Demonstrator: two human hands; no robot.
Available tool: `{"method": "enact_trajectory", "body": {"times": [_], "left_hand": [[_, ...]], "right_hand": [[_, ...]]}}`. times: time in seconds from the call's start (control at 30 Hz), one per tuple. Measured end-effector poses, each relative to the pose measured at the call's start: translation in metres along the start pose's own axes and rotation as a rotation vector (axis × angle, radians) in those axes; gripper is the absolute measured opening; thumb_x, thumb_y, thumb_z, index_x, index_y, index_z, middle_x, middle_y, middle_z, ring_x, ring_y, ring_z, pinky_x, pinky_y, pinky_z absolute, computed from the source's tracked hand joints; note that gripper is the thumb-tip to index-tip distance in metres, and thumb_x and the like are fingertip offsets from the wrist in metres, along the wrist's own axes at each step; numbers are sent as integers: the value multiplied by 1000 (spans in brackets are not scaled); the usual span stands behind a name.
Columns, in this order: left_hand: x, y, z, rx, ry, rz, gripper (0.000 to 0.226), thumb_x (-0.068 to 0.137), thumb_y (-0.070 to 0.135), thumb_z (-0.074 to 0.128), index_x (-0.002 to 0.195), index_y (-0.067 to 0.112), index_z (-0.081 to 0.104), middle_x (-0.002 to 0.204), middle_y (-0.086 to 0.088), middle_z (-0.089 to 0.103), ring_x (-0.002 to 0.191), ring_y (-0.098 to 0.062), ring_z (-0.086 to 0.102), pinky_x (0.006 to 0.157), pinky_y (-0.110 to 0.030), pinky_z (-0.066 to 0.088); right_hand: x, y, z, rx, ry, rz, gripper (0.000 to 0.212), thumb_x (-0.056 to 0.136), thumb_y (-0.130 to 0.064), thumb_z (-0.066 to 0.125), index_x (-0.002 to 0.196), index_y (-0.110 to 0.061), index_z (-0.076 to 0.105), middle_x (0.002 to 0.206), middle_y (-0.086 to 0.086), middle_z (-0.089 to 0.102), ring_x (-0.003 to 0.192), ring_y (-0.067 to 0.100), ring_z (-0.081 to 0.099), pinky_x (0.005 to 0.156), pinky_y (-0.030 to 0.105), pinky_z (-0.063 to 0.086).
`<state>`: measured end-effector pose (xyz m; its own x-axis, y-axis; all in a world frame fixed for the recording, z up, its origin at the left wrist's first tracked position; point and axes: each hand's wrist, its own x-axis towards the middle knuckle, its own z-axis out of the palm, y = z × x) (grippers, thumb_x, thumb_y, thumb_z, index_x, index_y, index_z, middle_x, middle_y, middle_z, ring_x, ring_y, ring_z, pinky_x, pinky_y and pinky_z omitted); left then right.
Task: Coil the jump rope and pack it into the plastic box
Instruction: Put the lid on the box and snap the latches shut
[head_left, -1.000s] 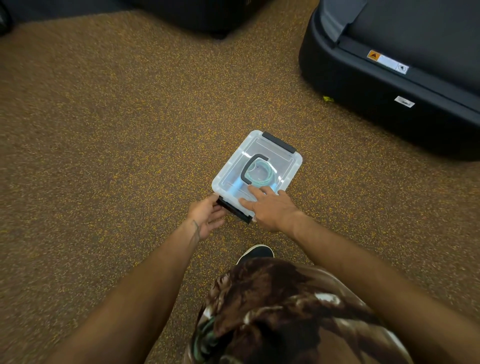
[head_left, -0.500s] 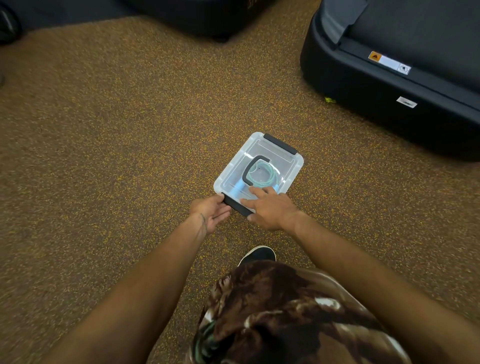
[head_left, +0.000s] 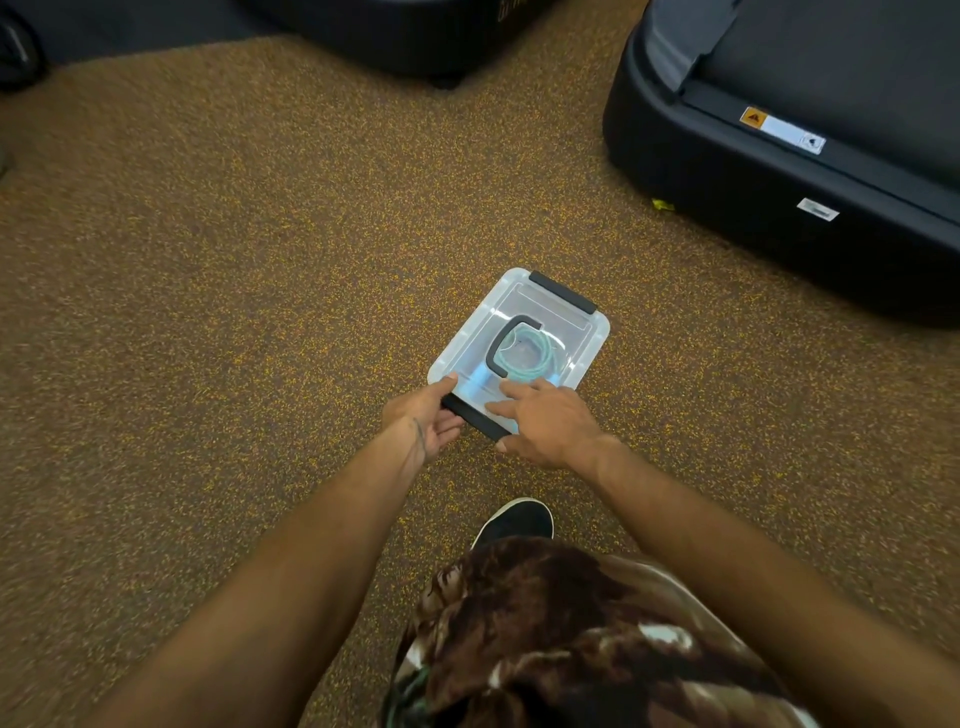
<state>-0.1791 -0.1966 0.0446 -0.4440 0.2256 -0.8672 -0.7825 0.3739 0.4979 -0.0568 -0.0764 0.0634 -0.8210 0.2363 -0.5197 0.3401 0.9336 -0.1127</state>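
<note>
A clear plastic box (head_left: 540, 312) with its lid on lies on the speckled floor. Through the lid I see the coiled teal jump rope (head_left: 530, 356) under a black carry handle (head_left: 496, 345). Black latches sit at the far end (head_left: 562, 299) and the near end (head_left: 475, 415). My left hand (head_left: 426, 418) grips the box's near left corner, thumb on the lid and fingers under the near latch. My right hand (head_left: 545, 421) lies flat on the lid's near edge, fingers spread, thumb by the near latch.
A black treadmill base (head_left: 779, 171) rises at the right, close behind the box. Another dark machine base (head_left: 405, 36) stands at the top centre. My shoe (head_left: 514, 522) and patterned shorts (head_left: 571, 639) are below the box. Brown speckled floor spreads to the left.
My left hand has slid up from the near latch onto the box's corner, thumb now on the lid. The right hand stays pressed on the lid. The box has hardly moved.
</note>
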Motion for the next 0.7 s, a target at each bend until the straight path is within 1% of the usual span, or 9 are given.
{"method": "enact_trajectory", "body": {"times": [0.13, 0.2, 0.33, 0.43, 0.47, 0.53, 0.57, 0.63, 0.7], "left_hand": [[-2, -4, 4, -55, 11, 5, 50, 94, 33, 66, 125, -6, 58, 114, -22, 67, 94, -29, 70, 78, -36, 58], [-6, -10, 11, -63, -10, -11, 50, 96, 38, 62, 125, -4, 59, 115, -24, 69, 94, -31, 70, 77, -39, 57], [-17, -14, 24, -140, -26, -24, 60, 100, 49, 48, 130, -2, 55, 114, -27, 67, 91, -35, 68, 83, -42, 52], [-20, -8, 27, -199, -18, -54, 67, 101, 53, 36, 135, -3, 52, 125, -30, 62, 113, -39, 62, 83, -40, 47], [-24, -4, 28, -209, -16, -56, 65, 102, 50, 33, 133, -3, 53, 122, -29, 63, 112, -39, 62, 79, -38, 48], [-31, 2, 31, -222, -14, -55, 55, 104, 37, 29, 129, -6, 54, 103, -25, 65, 89, -35, 65, 67, -36, 52], [-31, 4, 33, -216, -10, -54, 51, 104, 29, 29, 128, -7, 54, 97, -23, 64, 82, -33, 63, 67, -39, 50], [-33, 4, 34, -175, -18, -43, 46, 104, 21, 28, 126, -9, 55, 99, -22, 62, 89, -34, 64, 74, -41, 47], [-30, 0, 30, -145, -15, -33, 47, 104, 25, 32, 126, -7, 58, 94, -22, 65, 86, -33, 65, 73, -40, 48]], "right_hand": [[0, 3, 0, 11, -37, -16, 73, 94, -50, 59, 156, -28, 27, 167, -4, 18, 149, 29, 25, 116, 51, 30], [-1, 4, 0, 0, -44, -32, 73, 95, -49, 58, 157, -28, 26, 167, -4, 17, 150, 29, 23, 117, 52, 27], [-1, 5, -2, -60, -42, -52, 69, 95, -51, 56, 155, -29, 29, 167, -2, 18, 148, 29, 26, 115, 56, 28], [0, 4, -1, -75, -52, -52, 68, 95, -51, 56, 154, -29, 30, 167, -2, 18, 147, 29, 26, 114, 57, 28], [0, 4, -1, -76, -55, -48, 68, 95, -51, 56, 153, -30, 30, 166, -2, 18, 147, 29, 27, 114, 57, 28], [2, 3, 0, -83, -57, -42, 68, 94, -53, 55, 153, -30, 31, 166, -3, 20, 146, 29, 28, 113, 57, 29], [3, 3, 1, -83, -55, -37, 68, 94, -54, 55, 153, -29, 32, 165, -3, 21, 145, 29, 29, 112, 57, 29], [4, 2, 2, -75, -50, -31, 68, 94, -53, 54, 152, -28, 32, 165, -2, 22, 145, 30, 29, 111, 57, 30], [3, 2, 3, -67, -45, -35, 68, 94, -53, 55, 152, -27, 32, 165, -2, 22, 145, 30, 29, 111, 57, 30]]}}
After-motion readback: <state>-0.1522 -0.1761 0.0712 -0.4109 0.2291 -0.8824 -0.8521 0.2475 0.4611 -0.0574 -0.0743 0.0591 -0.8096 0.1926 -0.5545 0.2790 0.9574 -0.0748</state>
